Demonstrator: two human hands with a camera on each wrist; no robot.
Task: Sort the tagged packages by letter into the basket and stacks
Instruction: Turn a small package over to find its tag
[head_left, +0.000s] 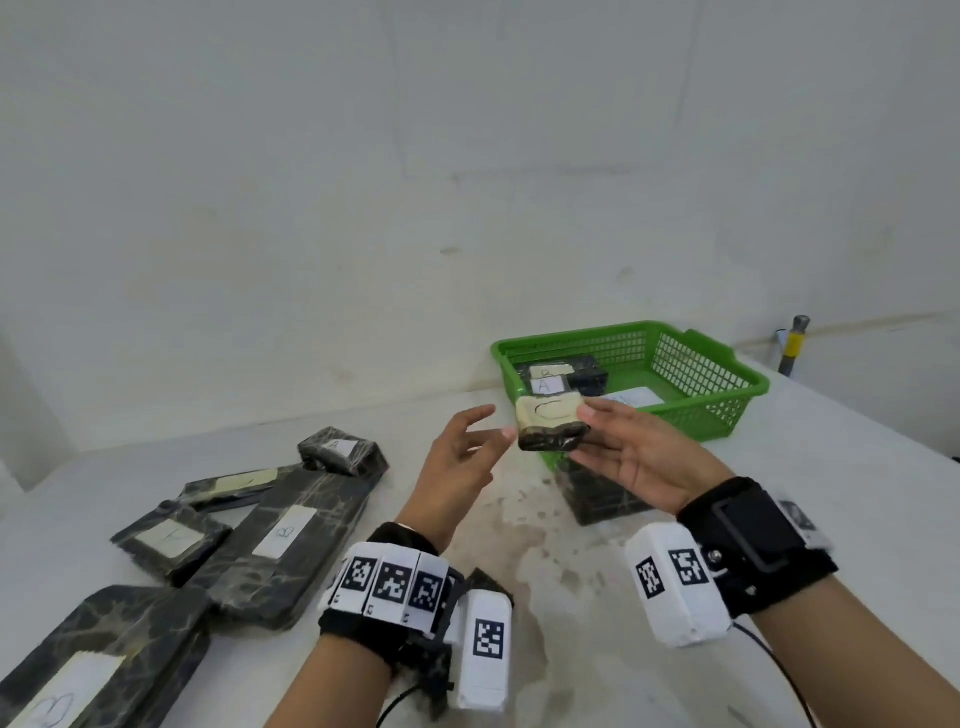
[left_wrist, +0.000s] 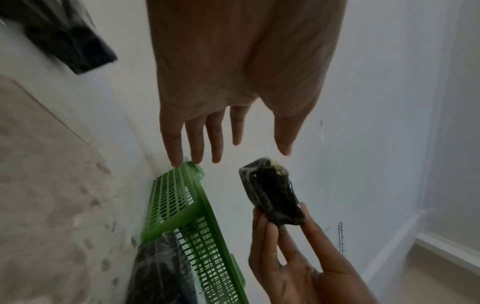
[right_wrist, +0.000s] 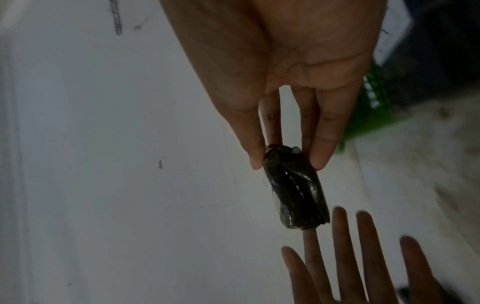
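My right hand (head_left: 623, 452) pinches a small black-wrapped package (head_left: 551, 428) with a paper tag marked C, held in the air in front of the green basket (head_left: 696, 374). In the right wrist view the thumb and fingers clamp one end of that package (right_wrist: 293, 185). My left hand (head_left: 462, 457) hovers just left of it with fingers straight and spread, holding nothing; in the left wrist view the package (left_wrist: 272, 195) hangs just below its fingertips (left_wrist: 218, 152). The basket holds dark packages tagged A (head_left: 545, 385) and B.
Several black tagged packages lie at the left of the white table: a small one (head_left: 340, 449), a long one tagged B (head_left: 283, 545), a flat one (head_left: 169, 538) and a large one (head_left: 93, 660). A dark stack (head_left: 602, 499) stands against the basket's front. A wall runs behind.
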